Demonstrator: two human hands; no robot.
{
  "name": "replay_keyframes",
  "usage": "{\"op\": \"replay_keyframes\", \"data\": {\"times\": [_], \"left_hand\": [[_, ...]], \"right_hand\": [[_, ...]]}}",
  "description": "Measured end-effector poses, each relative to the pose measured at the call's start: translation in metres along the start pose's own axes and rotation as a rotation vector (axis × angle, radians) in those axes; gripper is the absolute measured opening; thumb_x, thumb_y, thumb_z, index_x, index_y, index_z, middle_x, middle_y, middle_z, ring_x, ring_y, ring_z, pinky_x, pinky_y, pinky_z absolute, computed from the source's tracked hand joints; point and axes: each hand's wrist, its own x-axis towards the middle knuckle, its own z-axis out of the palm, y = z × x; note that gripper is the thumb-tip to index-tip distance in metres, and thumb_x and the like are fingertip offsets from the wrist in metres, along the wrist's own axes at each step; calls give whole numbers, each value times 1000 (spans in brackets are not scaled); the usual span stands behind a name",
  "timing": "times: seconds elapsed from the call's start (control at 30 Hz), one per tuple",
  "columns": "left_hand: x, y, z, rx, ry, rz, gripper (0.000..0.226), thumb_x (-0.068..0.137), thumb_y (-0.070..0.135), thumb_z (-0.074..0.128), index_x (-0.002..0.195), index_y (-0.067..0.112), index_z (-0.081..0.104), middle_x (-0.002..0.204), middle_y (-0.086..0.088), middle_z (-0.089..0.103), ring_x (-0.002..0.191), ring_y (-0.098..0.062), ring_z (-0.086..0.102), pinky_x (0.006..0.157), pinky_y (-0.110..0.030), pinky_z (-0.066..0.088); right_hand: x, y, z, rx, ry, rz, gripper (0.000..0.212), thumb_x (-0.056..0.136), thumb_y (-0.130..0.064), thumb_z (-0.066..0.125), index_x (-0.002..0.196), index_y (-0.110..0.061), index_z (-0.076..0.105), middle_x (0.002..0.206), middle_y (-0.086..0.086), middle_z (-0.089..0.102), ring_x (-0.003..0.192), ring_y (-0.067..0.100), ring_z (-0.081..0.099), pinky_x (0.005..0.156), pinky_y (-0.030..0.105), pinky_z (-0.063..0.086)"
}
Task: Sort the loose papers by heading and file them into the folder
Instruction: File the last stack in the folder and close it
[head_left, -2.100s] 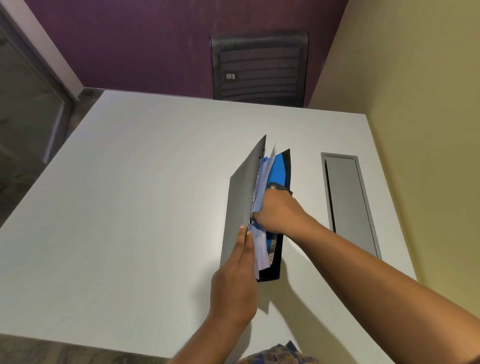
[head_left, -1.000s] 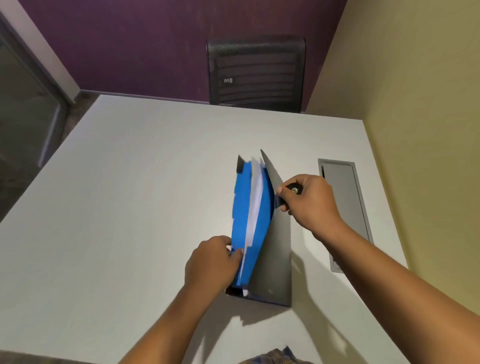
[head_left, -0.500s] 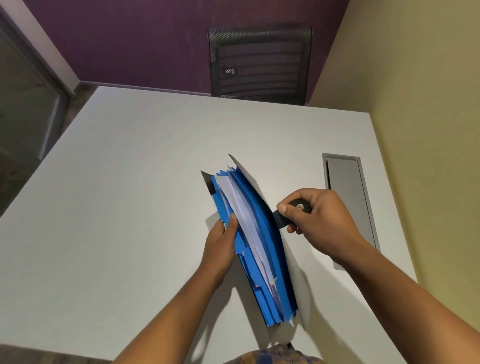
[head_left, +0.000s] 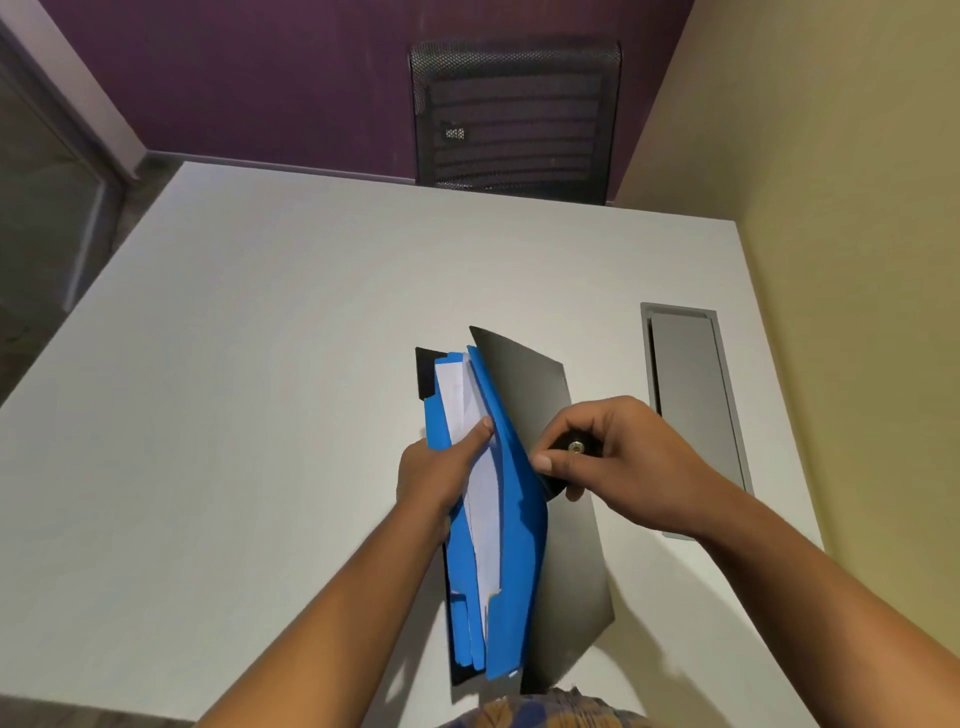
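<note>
A black expanding folder (head_left: 563, 545) with blue dividers (head_left: 514, 587) stands half open on the white table (head_left: 249, 395), near its front edge. White papers (head_left: 480, 499) sit between the blue dividers. My left hand (head_left: 441, 467) grips the left side of the folder, thumb pressed on the white papers. My right hand (head_left: 618, 452) pinches the folder's black strap with a metal snap (head_left: 575, 447) against the black cover.
A grey cable hatch (head_left: 691, 410) is set into the table to the right of the folder. A black mesh chair (head_left: 514, 114) stands behind the far edge. A yellow wall runs along the right side.
The folder has been turned and swung more upright toward me. My left thumb now presses the papers, and my right hand has moved left with the snap strap onto the cover.
</note>
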Motion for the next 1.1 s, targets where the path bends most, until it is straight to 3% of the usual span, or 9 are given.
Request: {"op": "replay_keyframes", "data": {"times": [0.07, 0.17, 0.27, 0.37, 0.5, 0.63, 0.77, 0.97, 1.1], "left_hand": [[-4, 2, 1, 20, -48, 48, 50, 81, 65, 64, 102, 20, 63, 83, 2, 68, 71, -17, 65, 53, -25, 50], [-15, -7, -4, 18, -150, 115, 41, 96, 59, 44, 104, 27, 68, 97, 4, 75, 85, -15, 72, 71, -30, 57], [-29, -23, -13, 63, -197, 178, 27, 100, 39, 49, 102, 22, 71, 96, 3, 77, 86, -11, 73, 70, -25, 57], [-37, -36, -17, 128, -186, 190, 21, 99, 26, 54, 96, 21, 74, 91, 2, 78, 87, -19, 73, 79, -39, 60], [-39, -47, -18, 309, -104, 259, 21, 96, 16, 57, 82, 13, 73, 75, -13, 72, 61, -22, 66, 66, -46, 58], [-45, -34, -17, 471, 68, 393, 25, 91, 21, 61, 68, 12, 62, 58, -1, 63, 53, -15, 58, 48, -24, 45], [-51, -9, -13, 617, 176, 524, 35, 87, 23, 61, 58, 12, 43, 52, 0, 51, 49, -14, 48, 47, -26, 36], [-49, 12, 17, 805, 183, 590, 21, 87, 27, 57, 71, 14, 56, 65, 2, 61, 60, -17, 58, 54, -29, 48], [-48, 14, 52, 830, 164, 650, 47, 92, 60, 48, 71, 18, 54, 67, 5, 62, 63, -16, 59, 57, -29, 51]], "right_hand": [[2, 5, -1, 4, 87, 20, 7, 90, -17, 70, 84, -17, 74, 72, -3, 73, 60, 11, 68, 59, 21, 55], [4, 13, -9, 92, 229, 89, 12, 90, -16, 70, 79, -18, 72, 67, -3, 72, 54, 8, 65, 54, 15, 47], [2, 20, -14, 117, 257, 125, 12, 90, -17, 71, 78, -18, 72, 65, 1, 71, 55, 10, 65, 51, 16, 45], [-1, 22, -13, 132, 263, 119, 12, 90, -17, 71, 78, -18, 73, 67, 2, 72, 56, 13, 66, 52, 21, 48], [-3, 24, -10, 99, 275, 114, 12, 90, -20, 71, 78, -21, 73, 68, 0, 72, 59, 15, 68, 56, 25, 52], [-6, 25, -12, 129, 334, 128, 10, 90, -19, 70, 80, -20, 73, 65, 4, 71, 56, 13, 64, 56, 27, 51], [-8, 32, -19, 150, 431, 169, 9, 90, -18, 70, 81, -18, 73, 64, 9, 72, 57, 17, 64, 58, 29, 53], [-10, 63, -19, 128, 492, 274, 8, 91, -18, 70, 84, -15, 72, 69, 12, 73, 62, 26, 69, 59, 31, 54], [-4, 89, -24, 144, 553, 314, 10, 90, -16, 70, 81, -14, 72, 68, 13, 73, 53, 16, 65, 59, 33, 57]]}}
